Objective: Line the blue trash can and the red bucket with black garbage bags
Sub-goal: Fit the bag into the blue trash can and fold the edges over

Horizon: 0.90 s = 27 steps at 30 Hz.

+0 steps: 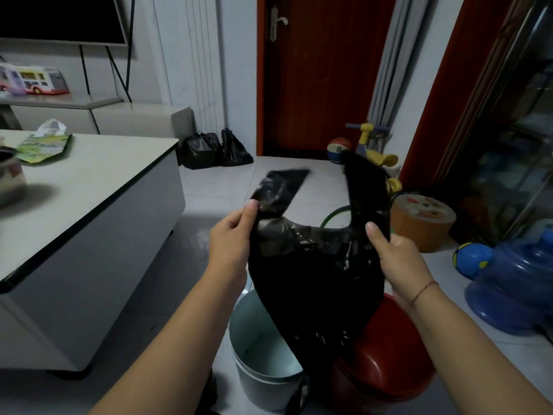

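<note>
Holding a black garbage bag point(314, 271) up in the air with both hands, at the middle of the view. Pinching its left handle strip between the thumb and curled fingers of the left hand point(232, 235), at ten o'clock from the bag's middle. Gripping its right handle strip with the right hand point(398, 259) at two o'clock, pressing the thumb against the plastic and curling the fingers behind it. Pulling the bag's top edge apart between the two hands and letting the blurred handle ends stick up toward eleven and one o'clock. Letting the crumpled body of the bag hang toward six o'clock, in front of both containers; touching them or not, impossible to tell.

Looking down past the bag at the blue trash can point(257, 348), at seven o'clock on the tiled floor, upright and showing a pale, bare inside. Looking also at the red bucket point(389, 354) at five o'clock, just beside the can, partly hidden behind the bag and the right forearm.

Facing, farther off, a white table point(89, 175) at nine o'clock bearing a green tissue pack point(45, 145). Also two filled black bags point(203, 149) at eleven o'clock beside a red-brown door point(323, 79), and a blue water jug point(517, 280) at three o'clock with a blue ball point(471, 259) just beside it.
</note>
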### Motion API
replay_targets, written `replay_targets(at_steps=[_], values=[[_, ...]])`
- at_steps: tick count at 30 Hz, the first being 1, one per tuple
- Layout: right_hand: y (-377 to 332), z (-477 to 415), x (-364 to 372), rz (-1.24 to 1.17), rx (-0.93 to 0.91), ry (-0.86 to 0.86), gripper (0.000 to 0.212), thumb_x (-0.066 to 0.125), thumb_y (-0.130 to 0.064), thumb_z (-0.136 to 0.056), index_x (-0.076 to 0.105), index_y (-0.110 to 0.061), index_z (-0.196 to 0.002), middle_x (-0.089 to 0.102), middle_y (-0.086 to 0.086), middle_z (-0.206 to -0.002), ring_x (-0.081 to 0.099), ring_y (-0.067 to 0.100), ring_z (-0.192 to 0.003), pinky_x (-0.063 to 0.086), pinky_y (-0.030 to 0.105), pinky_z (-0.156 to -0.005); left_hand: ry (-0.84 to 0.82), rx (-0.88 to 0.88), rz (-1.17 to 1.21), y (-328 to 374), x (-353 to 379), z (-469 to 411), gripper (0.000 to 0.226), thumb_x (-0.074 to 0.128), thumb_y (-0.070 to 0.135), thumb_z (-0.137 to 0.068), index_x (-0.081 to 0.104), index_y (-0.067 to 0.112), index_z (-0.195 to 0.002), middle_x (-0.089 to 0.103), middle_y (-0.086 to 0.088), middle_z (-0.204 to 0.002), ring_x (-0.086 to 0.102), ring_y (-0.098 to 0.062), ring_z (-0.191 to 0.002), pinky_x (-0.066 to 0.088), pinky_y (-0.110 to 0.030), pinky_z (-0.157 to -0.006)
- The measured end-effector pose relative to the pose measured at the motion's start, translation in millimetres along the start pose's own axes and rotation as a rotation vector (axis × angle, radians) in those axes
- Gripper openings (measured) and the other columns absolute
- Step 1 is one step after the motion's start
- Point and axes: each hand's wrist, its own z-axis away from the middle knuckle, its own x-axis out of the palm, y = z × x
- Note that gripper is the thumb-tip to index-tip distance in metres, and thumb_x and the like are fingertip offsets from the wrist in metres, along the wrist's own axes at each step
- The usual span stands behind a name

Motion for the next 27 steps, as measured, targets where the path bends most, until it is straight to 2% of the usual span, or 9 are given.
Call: replay_targets(at_steps=[3,6,9,13,15,17,20,23,27], values=[[1.3,-3.3,-4.5,-0.132,0.063,-0.035,0.059,0.058,-0.038,-0.090,0.055,0.019,-0.106,0.058,0.039,-0.109,0.058,0.049,-0.103,0.047,0.059,-0.093,-0.006,-0.082,0.074,-2.3,-9.5,-5.9,0.028,0.060,0.034,-0.091,0.075,0.010,-0.086,0.075,-0.013,-0.091,0.071,-0.023,-0.084,0.055,-0.031,-0.077],[4.3,-6.1,-6.8,-0.231,0.051,-0.038,0.027,0.061,-0.024,-0.089,0.067,0.002,-0.092,0.075,0.012,-0.084,0.071,0.024,-0.082,0.059,0.033,-0.072,-0.021,-0.131,0.147,-3.6,-12.6,-9.0,0.020,0.064,0.029,-0.088,0.075,0.014,-0.080,0.075,-0.008,-0.087,0.071,-0.020,-0.079,0.054,-0.032,-0.075],[2.6,-7.1,-8.4,-0.347,0.030,-0.029,0.012,0.064,-0.019,-0.085,0.068,-0.008,-0.088,0.076,-0.001,-0.077,0.071,0.011,-0.074,0.055,0.019,-0.062,-0.021,-0.150,0.159,-2.2,-15.5,-10.5,0.015,0.070,0.030,-0.081,0.073,0.015,-0.078,0.074,-0.003,-0.078,0.069,-0.013,-0.065,0.053,-0.025,-0.062],[-4.9,-4.3,-5.9,-0.472,0.045,-0.054,0.021,0.066,-0.023,-0.076,0.068,-0.009,-0.092,0.076,0.001,-0.081,0.071,0.012,-0.077,0.057,0.021,-0.066,-0.049,-0.228,0.185,-4.8,-14.3,-9.7,0.035,0.073,0.036,-0.069,0.070,0.012,-0.093,0.075,-0.004,-0.083,0.069,-0.013,-0.071,0.054,-0.024,-0.061],[-8.6,-2.2,-3.7,-0.509,0.056,-0.064,0.024,0.067,-0.026,-0.071,0.069,-0.010,-0.089,0.075,0.003,-0.082,0.071,0.015,-0.077,0.058,0.024,-0.067,-0.163,-0.343,0.106,-7.3,-11.2,-6.5,0.048,0.070,0.046,-0.071,0.070,0.010,-0.102,0.075,-0.007,-0.097,0.070,-0.019,-0.089,0.055,-0.030,-0.072],[-10.6,-1.5,-2.8,-0.556,0.066,-0.061,0.024,0.067,-0.025,-0.070,0.070,-0.010,-0.088,0.075,0.006,-0.085,0.071,0.017,-0.079,0.058,0.026,-0.066,-0.329,-0.443,-0.053,-10.4,-9.0,-0.9,0.041,0.066,0.050,-0.076,0.073,0.015,-0.096,0.074,-0.007,-0.100,0.069,-0.021,-0.094,0.053,-0.035,-0.080],[-12.7,-1.5,-3.7,-0.619,0.090,-0.052,0.027,0.067,-0.025,-0.071,0.069,-0.010,-0.094,0.072,0.009,-0.095,0.070,0.019,-0.085,0.059,0.028,-0.071,-0.390,-0.462,-0.252,-17.8,-3.6,6.1,0.019,0.067,0.029,-0.084,0.072,0.013,-0.094,0.072,-0.007,-0.094,0.069,-0.017,-0.082,0.054,-0.032,-0.082],[-13.6,-4.0,-8.4,-0.659,0.123,-0.018,0.026,0.064,-0.024,-0.078,0.067,-0.009,-0.099,0.070,0.009,-0.100,0.068,0.020,-0.089,0.059,0.029,-0.075,-0.304,-0.457,-0.188,-18.4,-1.8,4.6,0.023,0.065,0.012,-0.086,0.066,-0.002,-0.105,0.070,-0.015,-0.095,0.068,-0.020,-0.078,0.057,-0.027,-0.075],[-9.6,-7.6,-17.9,-0.622,0.127,0.021,0.012,0.058,-0.014,-0.089,0.067,-0.007,-0.090,0.073,0.006,-0.083,0.069,0.018,-0.080,0.058,0.031,-0.077,-0.309,-0.435,-0.126,-11.4,-7.0,-1.4,0.015,0.062,0.006,-0.087,0.067,-0.003,-0.099,0.072,-0.010,-0.082,0.069,-0.014,-0.067,0.056,-0.019,-0.063]])
